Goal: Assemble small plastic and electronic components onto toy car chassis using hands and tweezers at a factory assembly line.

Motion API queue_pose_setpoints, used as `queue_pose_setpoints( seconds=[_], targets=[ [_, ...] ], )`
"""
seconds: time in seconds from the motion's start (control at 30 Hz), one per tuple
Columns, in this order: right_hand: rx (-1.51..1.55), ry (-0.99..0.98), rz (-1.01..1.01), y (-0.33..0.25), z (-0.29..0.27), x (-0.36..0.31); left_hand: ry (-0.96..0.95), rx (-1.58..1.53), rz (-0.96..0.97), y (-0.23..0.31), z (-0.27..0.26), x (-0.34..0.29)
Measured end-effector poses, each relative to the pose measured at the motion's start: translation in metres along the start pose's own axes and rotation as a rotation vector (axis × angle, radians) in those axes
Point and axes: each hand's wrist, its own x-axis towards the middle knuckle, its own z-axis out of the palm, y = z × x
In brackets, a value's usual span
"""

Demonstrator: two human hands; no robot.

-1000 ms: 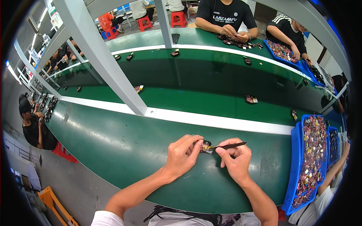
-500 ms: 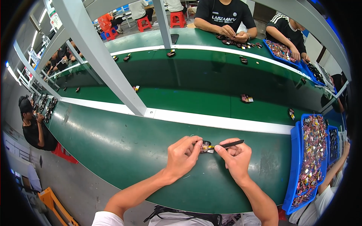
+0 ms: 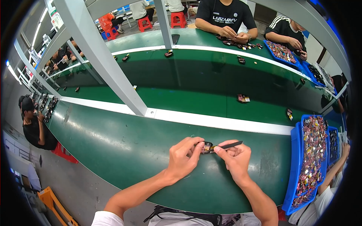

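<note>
My left hand (image 3: 184, 156) pinches a small black electronic housing (image 3: 207, 147) between thumb and fingertips, just above the green worktable (image 3: 147, 150). Inside the housing show reddish and yellow bits, too small to make out. In my right hand (image 3: 236, 158) are slim black tweezers (image 3: 230, 145), held between thumb and fingers. Their flat rear end points up to the right, while the tip reaches the right side of the housing. My fingers partly hide both the housing and the tip.
A blue bin (image 3: 296, 165) full of small wired parts stands right. Beyond a white rail (image 3: 211, 122), a green conveyor belt (image 3: 181, 100) carries scattered small units (image 3: 243, 98). A grey post (image 3: 102, 56) rises ahead left. Co-workers (image 3: 226, 22) sit across the belt and at both sides.
The units on the belt have shifted slightly left. My hands stay nearly in place, with the housing turned a little and the tweezers lying slightly flatter. A far-right co-worker's hands have lifted from their bin.
</note>
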Motion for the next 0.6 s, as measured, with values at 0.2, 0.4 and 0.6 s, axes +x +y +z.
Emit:
queue_pose_setpoints(
  seconds=[0.2,0.4,0.6],
  targets=[
    [0.059,-0.014,0.082,-0.0022,-0.0038,0.0013,-0.009,-0.01,0.023,0.0004,0.0005,-0.0003],
    [0.071,-0.038,0.1,-0.0021,-0.0055,0.0034,-0.003,0.0,0.036,-0.0009,0.0018,-0.0006],
    [0.088,-0.049,0.109,-0.0051,-0.0074,0.003,-0.115,-0.266,-0.25,-0.0014,-0.0039,0.0027]
  ],
)
